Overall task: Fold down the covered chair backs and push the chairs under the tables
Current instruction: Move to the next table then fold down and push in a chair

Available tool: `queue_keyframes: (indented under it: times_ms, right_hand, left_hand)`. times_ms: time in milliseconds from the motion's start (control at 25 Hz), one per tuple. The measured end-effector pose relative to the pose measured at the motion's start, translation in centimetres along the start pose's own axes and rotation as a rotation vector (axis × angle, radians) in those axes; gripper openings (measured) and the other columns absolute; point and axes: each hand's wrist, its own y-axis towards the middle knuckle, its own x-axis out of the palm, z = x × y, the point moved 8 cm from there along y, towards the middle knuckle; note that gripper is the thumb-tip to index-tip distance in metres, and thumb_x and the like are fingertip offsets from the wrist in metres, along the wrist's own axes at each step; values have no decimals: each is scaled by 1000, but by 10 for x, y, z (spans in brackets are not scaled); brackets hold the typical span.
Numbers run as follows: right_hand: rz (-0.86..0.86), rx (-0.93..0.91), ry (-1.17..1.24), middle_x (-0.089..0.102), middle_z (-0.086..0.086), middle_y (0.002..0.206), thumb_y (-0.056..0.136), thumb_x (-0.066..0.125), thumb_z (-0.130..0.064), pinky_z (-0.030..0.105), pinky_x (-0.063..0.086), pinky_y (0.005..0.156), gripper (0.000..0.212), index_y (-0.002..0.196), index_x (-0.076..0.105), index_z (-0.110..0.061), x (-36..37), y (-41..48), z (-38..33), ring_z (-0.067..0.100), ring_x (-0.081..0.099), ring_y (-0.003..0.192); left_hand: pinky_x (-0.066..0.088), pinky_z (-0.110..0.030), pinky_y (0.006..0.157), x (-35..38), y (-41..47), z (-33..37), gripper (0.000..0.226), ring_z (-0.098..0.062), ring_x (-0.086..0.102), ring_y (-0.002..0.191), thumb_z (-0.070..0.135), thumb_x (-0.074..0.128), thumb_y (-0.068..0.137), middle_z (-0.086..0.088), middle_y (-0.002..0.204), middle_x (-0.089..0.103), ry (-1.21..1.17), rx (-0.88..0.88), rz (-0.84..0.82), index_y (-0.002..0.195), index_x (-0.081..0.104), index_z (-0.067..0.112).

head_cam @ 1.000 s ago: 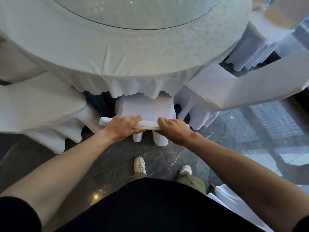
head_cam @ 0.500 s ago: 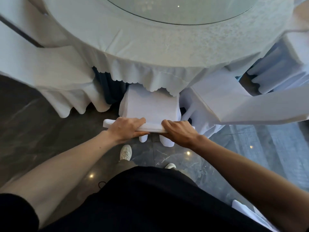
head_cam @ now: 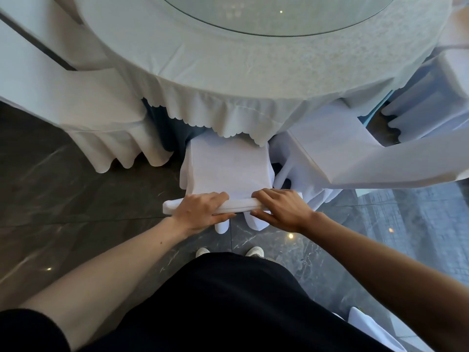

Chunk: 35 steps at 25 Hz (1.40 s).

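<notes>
The top edge of the white-covered chair back (head_cam: pixel 241 205) is gripped by the left hand (head_cam: pixel 200 212) and the right hand (head_cam: pixel 281 212), set side by side. Their fingers (head_cam: pixel 215 198) are pressed together over its far side, with the thumbs curled under its near side. The seat (head_cam: pixel 228 166) is tucked partly beneath the scalloped cloth of the round bench (head_cam: pixel 253 80), between a left chair (head_cam: pixel 76 102) and a right chair (head_cam: pixel 355 153).

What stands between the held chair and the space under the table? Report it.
Nothing visible. The left hand and right hand grip the chair, whose front sits under the tablecloth hem. The neighbouring chair stands close on its right, not ahead. Beneath the cloth is hidden.
</notes>
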Motion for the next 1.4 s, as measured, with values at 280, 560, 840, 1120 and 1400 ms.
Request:
queue_keyframes:
  times_ms: [280,560,840,1120,1400]
  right_hand:
    - [24,-31,39,58,5,94,100,25,-56,29,36,53,49,105,49,-13,7,6,3,22,53,67]
    - [6,46,33,55,4,91,99,22,-58,31,34,49,53,103,49,-12,9,39,14,25,53,65]
    - [-80,181,26,56,8,100,93,18,-63,33,32,65,64,112,49,-11,5,89,37,31,56,80]
    - [-113,254,58,56,5,103,91,17,-65,33,29,71,66,115,49,-13,9,87,36,29,53,87]
    - [-77,337,107,55,3,100,92,20,-65,40,40,81,61,112,49,-15,10,81,34,29,51,90]
  left_hand:
    - [38,-26,38,-1,4,0,44,-18,58,50,60,32,96,2,65,63,52,122,78,96,47,19]
    - [39,-25,42,-1,22,-37,39,-21,59,52,57,40,94,1,68,64,60,138,5,100,47,19]
    - [45,-37,60,-7,52,-92,54,-29,59,70,71,30,85,1,90,63,25,-178,-231,109,43,25]
    - [40,-33,60,-10,48,-87,59,-24,59,78,72,27,85,3,98,62,49,-193,-235,116,48,26]
    - [45,-36,72,-9,42,-83,59,-22,58,84,67,16,93,0,103,61,11,-238,-217,116,49,24]
